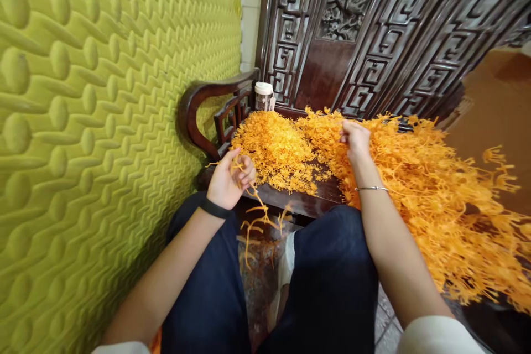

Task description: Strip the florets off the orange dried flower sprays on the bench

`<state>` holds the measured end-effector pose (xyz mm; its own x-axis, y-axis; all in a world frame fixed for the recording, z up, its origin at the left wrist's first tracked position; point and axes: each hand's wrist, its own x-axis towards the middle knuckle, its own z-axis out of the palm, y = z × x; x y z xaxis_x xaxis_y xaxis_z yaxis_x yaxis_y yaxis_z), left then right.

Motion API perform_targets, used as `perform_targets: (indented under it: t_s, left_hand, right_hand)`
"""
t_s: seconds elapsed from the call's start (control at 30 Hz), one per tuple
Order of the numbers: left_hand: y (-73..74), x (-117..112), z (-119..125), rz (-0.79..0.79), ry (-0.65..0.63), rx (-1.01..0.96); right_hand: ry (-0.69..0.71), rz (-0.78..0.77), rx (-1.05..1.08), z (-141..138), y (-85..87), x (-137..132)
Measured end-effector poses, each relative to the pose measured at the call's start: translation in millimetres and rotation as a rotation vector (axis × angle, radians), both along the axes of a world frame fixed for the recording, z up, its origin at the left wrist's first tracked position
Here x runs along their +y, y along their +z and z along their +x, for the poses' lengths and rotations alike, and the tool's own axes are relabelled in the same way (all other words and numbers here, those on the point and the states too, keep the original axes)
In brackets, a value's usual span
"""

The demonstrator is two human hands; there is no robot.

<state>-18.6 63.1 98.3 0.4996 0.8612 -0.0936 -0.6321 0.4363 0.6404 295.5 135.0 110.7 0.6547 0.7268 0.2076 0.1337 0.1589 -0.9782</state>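
My left hand (233, 176), with a black band at the wrist, is closed around an orange branching plastic stem (260, 207). The stem's thin forked ends dangle above my knees. My right hand (355, 138), wearing a thin bangle, is over the orange heap, its fingers pinched together. Whatever those fingertips hold, if anything, blends into the orange behind them. A mound of small orange plastic pieces (274, 144) lies on the dark wooden bench (305, 202) between my hands. To the right spreads a larger pile of long orange branching stems (431, 193).
A clear jar with a white lid (264, 95) stands at the back by the curved wooden armrest (191, 113). Carved dark panels (327, 66) rise behind the bench. A yellow-green padded wall (103, 121) closes off the left. Brown cardboard (493, 116) is at far right.
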Motion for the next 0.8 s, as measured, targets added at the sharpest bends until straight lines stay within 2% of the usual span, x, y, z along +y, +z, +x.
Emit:
perform_targets:
  t_s: [0.13,0.3,0.47,0.63,0.7,0.8]
  left_hand:
    - [4.9,1.7,1.6,-0.002,-0.034,-0.034]
    - [9.7,-5.2,8.9,0.033,-0.080,-0.082]
    - [10.4,-7.4,9.7,0.074,-0.139,-0.083]
    - [9.1,-6.8,6.2,0.107,-0.148,-0.090]
    - [8.9,-7.3,4.9,0.130,-0.146,-0.102]
    - [8.6,-8.3,3.3,0.170,-0.109,-0.123]
  right_hand:
    - [0.194,-0.090,-0.024,-16.6,-15.4,0.1]
    - [0.362,-0.220,0.036,-41.5,-20.4,5.0]
    - [0.450,-0.299,-0.060,-52.3,-21.7,4.3]
    - [0.507,-0.290,-0.112,-59.7,-19.8,3.1]
    - [0.633,-0.273,-0.157,-61.6,-18.2,0.3]
    - [1.024,-0.273,-0.205,-68.6,-13.9,-10.0]
